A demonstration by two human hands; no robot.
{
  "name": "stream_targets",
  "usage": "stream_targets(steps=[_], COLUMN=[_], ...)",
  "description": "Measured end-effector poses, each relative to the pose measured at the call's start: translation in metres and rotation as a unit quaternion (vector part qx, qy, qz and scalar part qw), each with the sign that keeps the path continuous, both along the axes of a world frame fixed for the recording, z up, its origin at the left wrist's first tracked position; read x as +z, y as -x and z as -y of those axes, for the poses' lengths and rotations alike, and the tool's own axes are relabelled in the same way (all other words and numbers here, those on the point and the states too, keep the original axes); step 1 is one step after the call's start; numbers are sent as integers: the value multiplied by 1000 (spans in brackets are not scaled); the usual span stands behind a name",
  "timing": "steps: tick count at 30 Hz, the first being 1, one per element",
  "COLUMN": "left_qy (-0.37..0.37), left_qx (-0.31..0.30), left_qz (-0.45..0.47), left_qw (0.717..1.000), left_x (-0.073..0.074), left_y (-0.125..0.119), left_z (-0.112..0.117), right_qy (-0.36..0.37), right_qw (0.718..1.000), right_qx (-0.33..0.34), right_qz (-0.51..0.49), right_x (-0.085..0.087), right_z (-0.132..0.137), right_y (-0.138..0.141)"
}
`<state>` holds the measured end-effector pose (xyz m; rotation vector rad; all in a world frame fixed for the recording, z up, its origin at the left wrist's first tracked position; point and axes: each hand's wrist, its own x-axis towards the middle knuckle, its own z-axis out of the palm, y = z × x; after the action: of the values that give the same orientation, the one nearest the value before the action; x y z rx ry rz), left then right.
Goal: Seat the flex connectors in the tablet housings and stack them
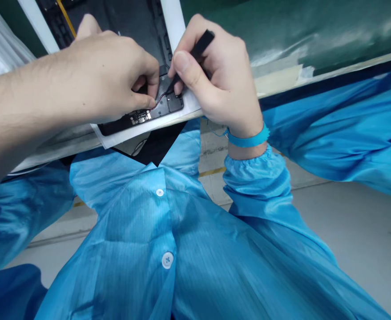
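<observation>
A dark open device chassis (138, 26) lies on a white sheet (178, 22) at the near edge of the workbench. My left hand (111, 71) is curled, its fingertips pinching a thin red and black wire (160, 98) over the chassis corner, next to a small circuit board (141, 117). My right hand (215, 75) grips a slim black tool (198, 44) like a pen, its tip touching the chassis beside the wire. A blue wrist strap (248, 140) circles my right wrist.
The green bench mat (298, 31) stretches away to the right, with a pale taped edge (282, 75). My blue smock (155, 244) fills the lower view. Grey floor (348, 222) with a yellow line shows beneath the bench edge.
</observation>
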<state>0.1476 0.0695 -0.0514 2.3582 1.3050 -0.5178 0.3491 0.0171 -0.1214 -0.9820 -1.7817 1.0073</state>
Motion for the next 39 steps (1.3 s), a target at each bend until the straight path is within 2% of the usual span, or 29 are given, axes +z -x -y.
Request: stream_targets(steps=[6, 12, 21, 29, 36, 39], left_qy=[0, -9, -15, -9, -17, -13], left_qx=[3, -52, -38, -35, -25, -40], left_qz=[20, 103, 46, 58, 16, 26], left_qw=[1000, 993, 998, 998, 999, 999], left_x=[1, -12, -9, -11, -10, -13], left_y=[0, 21, 9, 12, 6, 12], left_z=[3, -4, -1, -3, -1, -3], right_qy=[-9, -5, -4, -6, 4, 7], right_qw=[1000, 1000, 1000, 1000, 1000, 1000], right_qx=[3, 4, -9, -2, -4, -3], right_qz=[-8, -2, -1, -19, -8, -5], right_x=[-4, -1, -3, -5, -4, -2], right_z=[-2, -1, -1, -2, 0, 0], right_y=[2, 1, 2, 2, 1, 1])
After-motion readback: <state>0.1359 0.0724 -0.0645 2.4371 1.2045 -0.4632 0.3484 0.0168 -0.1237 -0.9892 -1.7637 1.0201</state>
